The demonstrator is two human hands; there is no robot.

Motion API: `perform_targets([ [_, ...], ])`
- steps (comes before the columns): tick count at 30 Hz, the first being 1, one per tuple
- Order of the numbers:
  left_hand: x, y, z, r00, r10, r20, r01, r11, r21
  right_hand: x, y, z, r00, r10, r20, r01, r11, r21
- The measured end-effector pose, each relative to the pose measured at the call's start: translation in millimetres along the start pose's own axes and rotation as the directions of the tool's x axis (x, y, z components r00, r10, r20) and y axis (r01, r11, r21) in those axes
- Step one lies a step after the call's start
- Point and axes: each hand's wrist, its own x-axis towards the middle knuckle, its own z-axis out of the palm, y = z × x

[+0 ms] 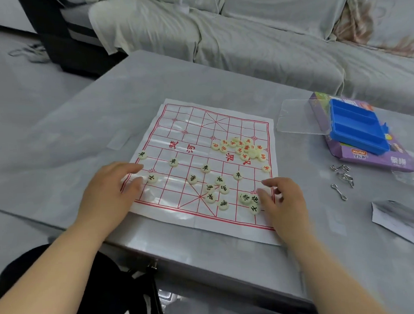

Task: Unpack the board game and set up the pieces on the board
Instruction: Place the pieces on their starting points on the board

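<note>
A white paper board (176,125) with a red grid lies flat on the grey table. Several cream discs with red characters sit heaped (242,148) right of the board's middle. Cream discs with black characters are spread over the near half, some in a row (173,162), some bunched (214,192). My left hand (108,192) rests on the board's near left edge, its fingertips beside a black-marked disc (152,178). My right hand (284,201) lies at the near right corner, fingers loosely bent, touching the discs (249,200) there.
A blue compartment tray (356,126) lies on a purple box (391,160) at the right, a clear lid (299,117) beside it. Metal wire puzzles (342,177) and a folded paper (393,220) lie nearer. A covered sofa (267,35) stands behind the table.
</note>
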Motion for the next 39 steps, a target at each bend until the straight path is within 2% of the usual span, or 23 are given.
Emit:
perform_targets([
  [4,6,3,9,0.997,-0.057,0.049,0.058,0.998,-0.022,-12,-6,8,0.992,-0.055,0.111,0.064,0.995,-0.078],
  [14,8,4,20,0.994,0.011,0.111,-0.019,0.997,0.07,-14,-12,13,0.96,-0.166,0.227,0.193,0.975,-0.106],
  [24,12,13,27,0.992,0.075,0.1,-0.08,0.995,0.057,-12,-16,13,0.966,-0.12,0.231,0.144,0.986,-0.089],
  [31,13,9,27,0.995,0.07,0.066,-0.074,0.995,0.068,-11,-20,17,0.954,-0.126,0.271,0.145,0.988,-0.05],
  [34,11,9,32,0.977,0.196,0.085,-0.202,0.977,0.069,-12,-19,13,0.956,-0.123,0.266,0.139,0.989,-0.041],
  [39,1,21,53,0.879,0.422,0.22,-0.436,0.9,0.015,-12,-21,15,0.954,-0.129,0.269,0.151,0.987,-0.062],
])
